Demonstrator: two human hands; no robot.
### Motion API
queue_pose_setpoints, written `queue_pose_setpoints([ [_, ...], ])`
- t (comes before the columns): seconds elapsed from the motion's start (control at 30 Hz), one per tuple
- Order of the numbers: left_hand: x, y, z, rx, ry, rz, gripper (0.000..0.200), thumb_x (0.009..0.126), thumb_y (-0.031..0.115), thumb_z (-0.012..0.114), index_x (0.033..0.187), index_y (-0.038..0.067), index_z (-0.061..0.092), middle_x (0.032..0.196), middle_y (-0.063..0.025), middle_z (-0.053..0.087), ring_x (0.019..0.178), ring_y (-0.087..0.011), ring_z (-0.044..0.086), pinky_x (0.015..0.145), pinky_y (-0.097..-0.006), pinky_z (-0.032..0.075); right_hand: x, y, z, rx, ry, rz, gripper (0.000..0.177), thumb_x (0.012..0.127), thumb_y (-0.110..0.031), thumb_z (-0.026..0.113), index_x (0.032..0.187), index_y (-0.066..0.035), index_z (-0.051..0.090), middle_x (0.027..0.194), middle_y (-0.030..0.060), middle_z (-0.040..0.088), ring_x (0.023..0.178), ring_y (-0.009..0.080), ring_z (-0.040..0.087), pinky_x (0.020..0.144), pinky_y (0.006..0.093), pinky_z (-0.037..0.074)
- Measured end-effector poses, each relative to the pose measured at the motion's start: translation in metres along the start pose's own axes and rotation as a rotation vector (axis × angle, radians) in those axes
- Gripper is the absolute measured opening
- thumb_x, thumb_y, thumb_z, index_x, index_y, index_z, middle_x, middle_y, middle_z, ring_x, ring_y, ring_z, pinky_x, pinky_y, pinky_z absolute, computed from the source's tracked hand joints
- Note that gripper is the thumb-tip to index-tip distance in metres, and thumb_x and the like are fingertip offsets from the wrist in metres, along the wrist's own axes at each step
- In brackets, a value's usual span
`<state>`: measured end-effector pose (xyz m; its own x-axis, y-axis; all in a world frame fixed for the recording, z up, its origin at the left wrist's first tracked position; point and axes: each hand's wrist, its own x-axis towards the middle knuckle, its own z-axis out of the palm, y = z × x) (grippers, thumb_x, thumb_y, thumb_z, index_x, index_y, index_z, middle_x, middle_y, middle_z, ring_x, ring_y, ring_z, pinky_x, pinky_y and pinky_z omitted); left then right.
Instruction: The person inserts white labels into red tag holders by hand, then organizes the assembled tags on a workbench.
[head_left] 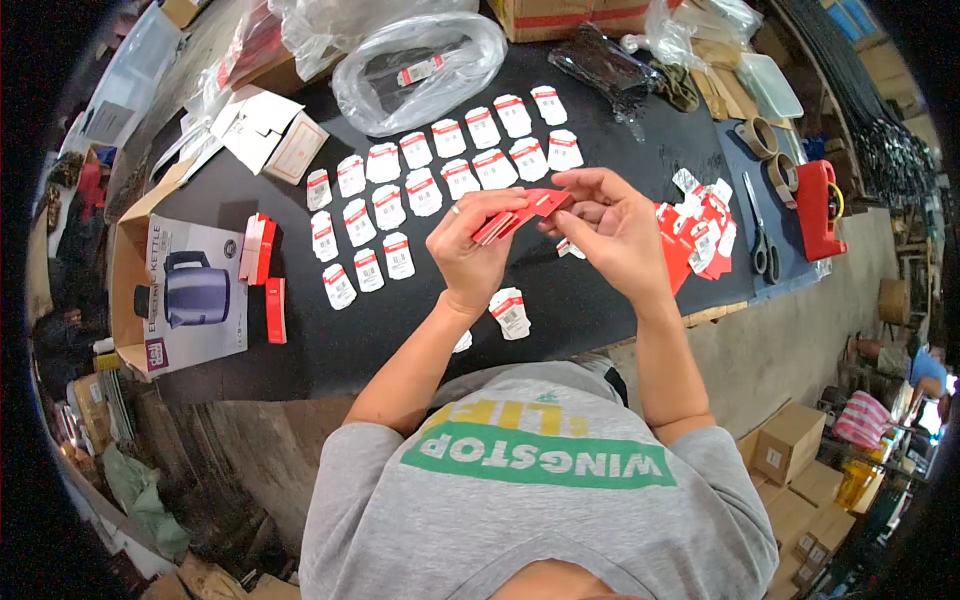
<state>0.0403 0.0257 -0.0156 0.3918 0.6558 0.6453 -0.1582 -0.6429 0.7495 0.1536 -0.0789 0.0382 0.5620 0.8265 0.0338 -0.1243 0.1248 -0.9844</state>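
My left hand (472, 250) is closed around a small bunch of red tags (505, 225), fanned out in front of my chest. At their far end my right hand (618, 238) pinches a red tag (545, 201) with curled fingers. Below the hands a small stack of white barcode tags (511, 314) lies near the table's front edge. Rows of red-topped white tag stacks (424, 191) cover the middle of the black table (330, 345). To the right of my right hand is a loose heap of red and white tags (705, 235).
An electric kettle box (190, 290) stands at the left beside red tag bundles (262, 250). Scissors (762, 235), tape rolls (760, 138) and a red tape dispenser (820, 208) lie at the right. A clear plastic bag (385, 105) sits at the back.
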Motion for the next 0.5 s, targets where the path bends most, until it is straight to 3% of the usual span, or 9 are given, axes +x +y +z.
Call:
queue_pose_setpoints([
  [0.1,0.003,0.007,0.004,0.096,-0.043,0.075,0.020,0.066,-0.008,0.072,0.083,0.002,0.068,0.089,-0.0095,0.069,0.083,-0.0206,0.068,0.075,-0.0269,0.053,-0.005,-0.007,-0.011,0.047,0.007,0.085,0.024,0.084,-0.002,0.064,0.105,0.009,0.058,0.091,0.0134,0.066,0.078,0.0163,0.066,0.069,0.0251,0.055],
  [0.2,0.008,0.012,0.014,0.069,-0.139,0.137,0.023,0.065,-0.008,0.072,0.084,0.003,0.069,0.090,-0.0103,0.069,0.084,-0.0211,0.067,0.072,-0.0276,0.053,-0.008,-0.010,-0.028,0.098,-0.020,0.154,0.018,0.085,-0.012,0.068,0.091,0.005,0.067,0.078,0.0099,0.067,0.069,0.0129,0.065,0.062,0.0241,0.053],
  [0.3,0.009,0.015,0.032,0.000,-0.193,0.168,0.022,0.068,-0.005,0.069,0.088,0.006,0.068,0.088,-0.0094,0.069,0.075,-0.0218,0.067,0.066,-0.0296,0.053,-0.009,-0.015,-0.052,-0.060,0.011,0.199,0.016,0.085,-0.014,0.067,0.091,0.002,0.067,0.076,0.0070,0.067,0.066,0.0088,0.063,0.058,0.0211,0.050],
  [0.33,0.009,0.020,0.038,-0.038,-0.261,0.030,0.021,0.070,-0.005,0.069,0.089,0.005,0.067,0.085,-0.0099,0.069,0.073,-0.0215,0.067,0.064,-0.0286,0.052,-0.009,-0.017,-0.057,-0.173,0.100,0.188,0.012,0.086,-0.014,0.067,0.087,-0.001,0.067,0.070,0.0026,0.064,0.061,0.0051,0.059,0.053,0.0189,0.046],
  [0.37,0.008,0.024,0.043,-0.072,-0.328,-0.107,0.019,0.073,-0.005,0.068,0.089,0.004,0.067,0.082,-0.0104,0.068,0.070,-0.0212,0.067,0.062,-0.0275,0.051,-0.006,-0.012,-0.062,-0.219,0.175,0.042,0.013,0.087,-0.015,0.065,0.085,-0.002,0.064,0.065,0.0007,0.061,0.056,0.0035,0.054,0.049,0.0181,0.041],
  [0.43,0.002,0.020,0.058,-0.127,-0.384,-0.197,0.016,0.074,-0.003,0.068,0.089,0.001,0.064,0.076,-0.0114,0.068,0.066,-0.0183,0.066,0.059,-0.0260,0.048,0.004,-0.019,-0.087,-0.247,0.199,0.079,0.015,0.091,-0.017,0.059,0.088,-0.002,0.061,0.071,0.0032,0.062,0.056,0.0059,0.052,0.051,0.0193,0.039],
  [0.5,0.003,0.034,0.070,-0.126,-0.508,-0.444,0.015,0.073,-0.001,0.069,0.086,0.000,0.062,0.074,-0.0118,0.067,0.065,-0.0156,0.065,0.059,-0.0267,0.048,0.014,-0.021,-0.109,-0.246,0.244,0.002,0.017,0.092,-0.018,0.058,0.088,-0.001,0.059,0.074,0.0045,0.063,0.056,0.0057,0.052,0.050,0.0188,0.039],
])
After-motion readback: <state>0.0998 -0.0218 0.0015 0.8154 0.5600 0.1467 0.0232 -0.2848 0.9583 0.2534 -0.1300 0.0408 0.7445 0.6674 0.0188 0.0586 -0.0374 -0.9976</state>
